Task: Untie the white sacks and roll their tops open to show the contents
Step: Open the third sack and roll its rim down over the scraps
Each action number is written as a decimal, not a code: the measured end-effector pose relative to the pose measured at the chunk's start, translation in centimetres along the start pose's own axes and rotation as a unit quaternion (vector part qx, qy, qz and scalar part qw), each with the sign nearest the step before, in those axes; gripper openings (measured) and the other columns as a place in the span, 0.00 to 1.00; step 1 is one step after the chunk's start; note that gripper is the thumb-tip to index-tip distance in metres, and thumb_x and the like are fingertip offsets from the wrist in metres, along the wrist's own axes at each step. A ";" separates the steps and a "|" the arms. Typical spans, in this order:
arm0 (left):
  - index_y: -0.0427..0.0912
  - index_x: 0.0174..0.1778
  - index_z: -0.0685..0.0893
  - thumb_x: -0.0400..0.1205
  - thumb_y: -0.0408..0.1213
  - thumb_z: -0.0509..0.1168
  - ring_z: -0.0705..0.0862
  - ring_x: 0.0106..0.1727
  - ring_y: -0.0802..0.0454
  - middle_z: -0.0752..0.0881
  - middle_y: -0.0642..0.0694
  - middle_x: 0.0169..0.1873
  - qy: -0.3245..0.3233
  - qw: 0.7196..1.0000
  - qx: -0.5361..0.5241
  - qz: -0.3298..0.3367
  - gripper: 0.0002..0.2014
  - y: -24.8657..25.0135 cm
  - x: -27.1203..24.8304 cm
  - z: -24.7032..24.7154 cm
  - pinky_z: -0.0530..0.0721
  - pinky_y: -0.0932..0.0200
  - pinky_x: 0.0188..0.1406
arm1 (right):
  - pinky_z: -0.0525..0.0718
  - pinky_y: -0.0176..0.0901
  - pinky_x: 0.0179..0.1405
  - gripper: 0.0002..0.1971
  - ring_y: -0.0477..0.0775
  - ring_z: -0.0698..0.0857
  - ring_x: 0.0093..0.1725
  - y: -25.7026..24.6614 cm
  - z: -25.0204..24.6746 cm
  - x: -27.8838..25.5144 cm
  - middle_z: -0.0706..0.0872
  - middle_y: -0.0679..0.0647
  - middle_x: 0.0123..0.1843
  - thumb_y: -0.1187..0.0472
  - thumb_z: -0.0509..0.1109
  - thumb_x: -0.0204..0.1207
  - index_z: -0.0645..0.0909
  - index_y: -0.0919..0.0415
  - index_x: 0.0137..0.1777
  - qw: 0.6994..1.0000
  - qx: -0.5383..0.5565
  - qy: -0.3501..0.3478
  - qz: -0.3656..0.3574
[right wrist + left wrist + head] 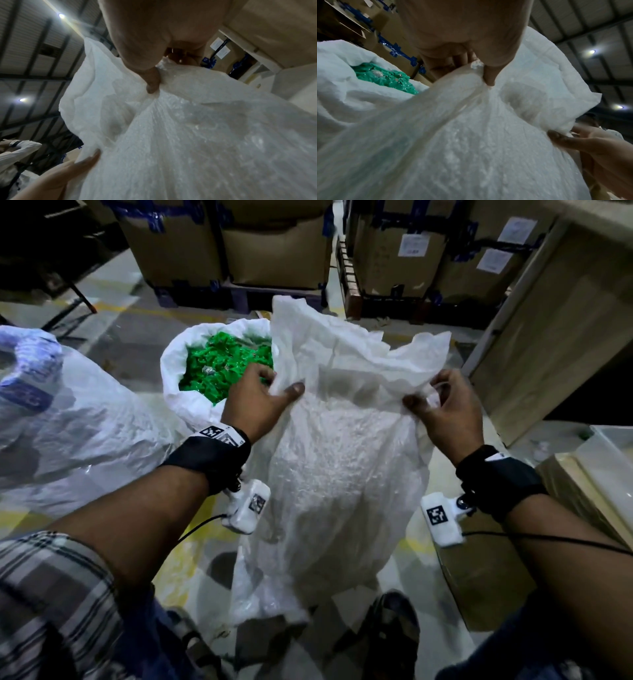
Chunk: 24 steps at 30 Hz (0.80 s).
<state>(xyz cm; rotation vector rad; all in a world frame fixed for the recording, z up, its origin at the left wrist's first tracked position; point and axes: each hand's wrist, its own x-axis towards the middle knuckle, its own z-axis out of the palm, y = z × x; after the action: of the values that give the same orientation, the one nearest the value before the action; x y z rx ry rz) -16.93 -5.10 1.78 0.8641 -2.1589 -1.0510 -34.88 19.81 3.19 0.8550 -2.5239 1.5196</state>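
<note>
Near white sack (335, 474) stands on floor (113, 337) between feet, top loose and upright, contents hidden. Behind-left, second sack (178, 392) rolled open, full of green pieces (219, 361). Third sack (85, 422) far left, contents unclear. Cardboard boxes (274, 244) behind. Wrist views add roof lights; right wrist shows another person's white sleeve (22, 150). Left hand (255, 402) grip: thumb pinching near sack's top edge. Right hand (442, 409) grip: likewise pinching same edge.
</note>
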 end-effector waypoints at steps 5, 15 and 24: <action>0.46 0.43 0.91 0.69 0.67 0.75 0.91 0.41 0.53 0.93 0.52 0.38 -0.135 0.990 0.026 -0.031 0.26 -1.1 -0.6 0.7 0.88 0.50 0.44 | 0.77 0.44 0.45 0.13 0.58 0.84 0.47 1.3 -0.5 -0.1 0.84 0.54 0.47 0.57 0.77 0.76 0.79 0.60 0.55 0.994 -0.105 0.016 0.003; 0.42 0.38 0.87 0.77 0.64 0.70 0.87 0.43 0.49 0.89 0.49 0.36 -0.201 0.979 0.033 -0.010 0.24 -1.3 -3.2 3.5 0.83 0.52 0.46 | 0.87 0.46 0.38 0.26 0.55 0.89 0.42 -2.3 2.2 -7.4 0.90 0.54 0.48 0.35 0.77 0.68 0.84 0.60 0.51 0.913 -0.211 -0.337 0.090; 0.46 0.66 0.79 0.71 0.43 0.80 0.88 0.61 0.49 0.89 0.45 0.60 -0.362 0.927 -0.089 -0.027 0.29 0.5 -4.2 3.9 0.87 0.49 0.61 | 0.66 0.36 0.34 0.12 0.63 0.87 0.47 -0.5 4.1 -7.4 0.81 0.53 0.33 0.59 0.78 0.74 0.80 0.66 0.39 0.973 -0.146 -0.164 0.068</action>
<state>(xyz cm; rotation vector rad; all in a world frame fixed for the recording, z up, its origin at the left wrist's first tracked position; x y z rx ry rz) -17.23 0.06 -0.77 0.4854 -2.5612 -1.7742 -27.55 19.34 -0.99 0.9716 -2.9986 1.0623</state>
